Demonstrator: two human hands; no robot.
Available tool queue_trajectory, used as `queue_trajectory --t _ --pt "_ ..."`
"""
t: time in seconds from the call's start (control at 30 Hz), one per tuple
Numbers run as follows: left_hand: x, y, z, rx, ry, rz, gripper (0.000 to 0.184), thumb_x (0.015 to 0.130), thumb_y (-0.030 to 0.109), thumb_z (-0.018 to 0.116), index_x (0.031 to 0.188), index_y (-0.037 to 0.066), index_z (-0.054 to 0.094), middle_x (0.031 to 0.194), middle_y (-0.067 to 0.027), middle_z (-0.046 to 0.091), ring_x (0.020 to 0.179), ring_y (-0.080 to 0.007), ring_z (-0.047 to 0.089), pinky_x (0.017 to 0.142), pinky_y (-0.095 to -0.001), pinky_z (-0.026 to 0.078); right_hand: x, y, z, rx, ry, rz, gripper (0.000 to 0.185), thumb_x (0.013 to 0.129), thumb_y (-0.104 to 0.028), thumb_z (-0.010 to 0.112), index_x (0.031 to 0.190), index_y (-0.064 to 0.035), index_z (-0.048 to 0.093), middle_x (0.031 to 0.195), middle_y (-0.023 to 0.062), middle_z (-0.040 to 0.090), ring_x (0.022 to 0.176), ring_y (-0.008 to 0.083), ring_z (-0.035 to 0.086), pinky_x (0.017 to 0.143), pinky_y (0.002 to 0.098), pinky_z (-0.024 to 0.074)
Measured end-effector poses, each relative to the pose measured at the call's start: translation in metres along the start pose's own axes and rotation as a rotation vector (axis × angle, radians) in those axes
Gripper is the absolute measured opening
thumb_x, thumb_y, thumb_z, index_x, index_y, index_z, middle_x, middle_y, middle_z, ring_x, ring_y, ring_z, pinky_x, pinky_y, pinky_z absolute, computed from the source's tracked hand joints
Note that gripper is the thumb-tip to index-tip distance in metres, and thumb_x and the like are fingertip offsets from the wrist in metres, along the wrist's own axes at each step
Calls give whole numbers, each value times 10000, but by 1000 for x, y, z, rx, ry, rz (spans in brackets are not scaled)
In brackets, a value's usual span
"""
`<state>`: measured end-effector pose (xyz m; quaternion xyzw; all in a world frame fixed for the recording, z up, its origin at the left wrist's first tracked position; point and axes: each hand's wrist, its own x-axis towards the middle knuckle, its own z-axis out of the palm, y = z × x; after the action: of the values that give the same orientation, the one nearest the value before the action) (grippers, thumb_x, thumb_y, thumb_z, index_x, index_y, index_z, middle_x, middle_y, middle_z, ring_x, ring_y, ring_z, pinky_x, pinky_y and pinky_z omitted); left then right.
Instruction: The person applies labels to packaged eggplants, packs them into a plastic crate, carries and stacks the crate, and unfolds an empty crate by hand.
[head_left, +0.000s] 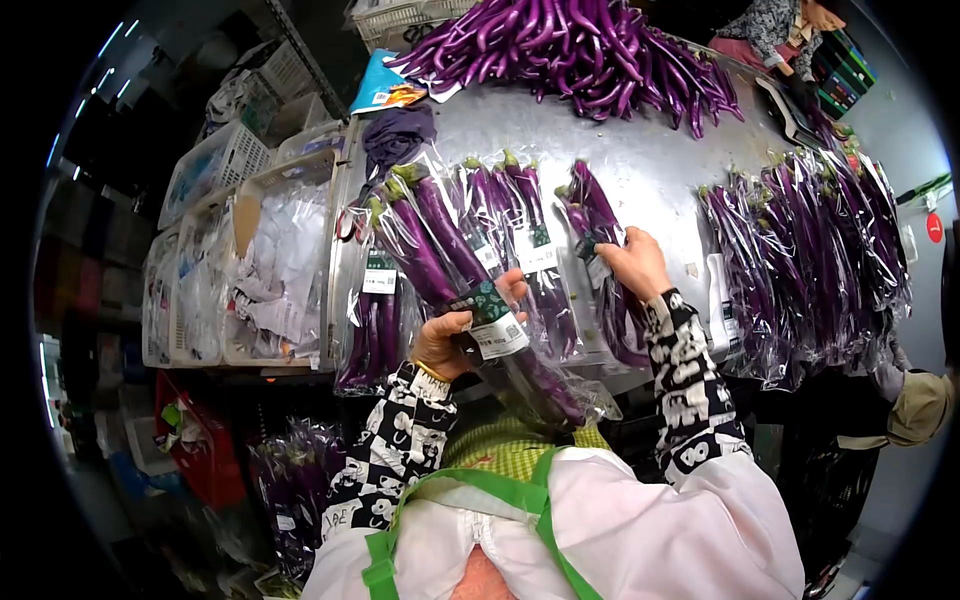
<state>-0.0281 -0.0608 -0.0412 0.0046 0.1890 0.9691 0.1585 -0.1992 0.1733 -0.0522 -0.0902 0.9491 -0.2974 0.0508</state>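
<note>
My left hand [447,338] is closed around a clear bag of eggplants [432,235], lifted and tilted over the table's front edge. A green band with a white label [499,338] wraps the bag's middle. My right hand [638,266] grips the banded middle of another bagged bundle of eggplants [598,200], stems pointing away from me. Between the two hands lie more bagged eggplants [548,290] with a label. Under the left-hand bag, one more labelled bag [374,330] rests at the table's left side, partly covered.
Loose eggplants [570,50] are heaped at the back of the metal table [640,150]. Several bagged bundles [815,260] lie on the right. Crates of plastic bags [285,260] stand left, near a dark cloth [398,135]. Another person [765,35] is at the far right.
</note>
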Motion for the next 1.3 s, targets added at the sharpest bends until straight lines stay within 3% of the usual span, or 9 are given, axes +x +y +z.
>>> queue_trajectory --t 0.03,0.33,0.43,0.5,0.67,0.73,0.83,1.03,1.3 --pt "-2 0 3 18 83 -29 1004 609 193 750 1401 -54 184 1452 -130 281 1352 -235 261 1114 -438 242 -17 -23 -21 -40 -28 -53 359 758 -295 639 865 44 589 761 204 624 724 286 622 674 392 482" --pt "-20 4 -2 -25 -143 155 553 823 218 541 1273 -83 431 1214 -207 552 1097 -308 565 964 -439 429 -63 -105 -13 967 -624 -277 364 829 -237 685 1032 41 565 845 43 606 752 88 535 659 238 460" --pt "-64 14 -7 56 83 455 489 824 204 530 1221 -76 475 1130 -180 586 984 -267 597 888 -395 459 -31 -94 6 1071 -809 -108 578 829 -340 668 1192 66 477 972 130 612 858 170 588 804 287 466" --pt "-109 26 -16 195 235 738 460 838 210 520 1197 -75 493 1087 -164 595 936 -244 599 837 -364 471 0 -75 52 649 -282 -19 714 785 -396 690 1222 101 424 1041 198 603 940 252 601 854 318 466" --pt "-253 69 -26 631 635 1211 402 871 224 496 1138 -73 539 981 -123 618 817 -186 603 708 -285 502 30 -18 137 95 -93 19 1062 594 -538 778 1240 188 350 1084 281 581 998 312 583 841 323 476" --pt "-337 65 -3 638 1147 1385 400 873 224 506 1144 -68 543 1021 -133 619 853 -201 611 742 -320 509 43 -11 145 355 -435 73 634 702 -364 755 1049 132 568 966 186 646 819 258 637 752 327 516" --pt "-402 81 69 295 614 793 340 801 23 569 1135 -38 557 1036 -148 639 888 -250 642 788 -364 525 45 -8 123 594 -652 98 295 750 -189 700 934 41 679 928 111 679 776 169 649 677 272 508" --pt "-489 80 80 828 1244 515 442 723 -14 632 1157 6 551 1009 -111 642 899 -225 629 820 -372 504 28 11 88 397 -437 259 388 645 -236 703 871 76 657 841 129 645 733 209 583 667 345 462" --pt "-584 41 21 484 1268 76 607 643 -59 693 1210 8 484 947 -103 632 798 -210 646 725 -371 544 -93 -123 4 676 -454 -13 344 724 -175 662 987 33 584 834 115 608 592 188 604 568 298 540"
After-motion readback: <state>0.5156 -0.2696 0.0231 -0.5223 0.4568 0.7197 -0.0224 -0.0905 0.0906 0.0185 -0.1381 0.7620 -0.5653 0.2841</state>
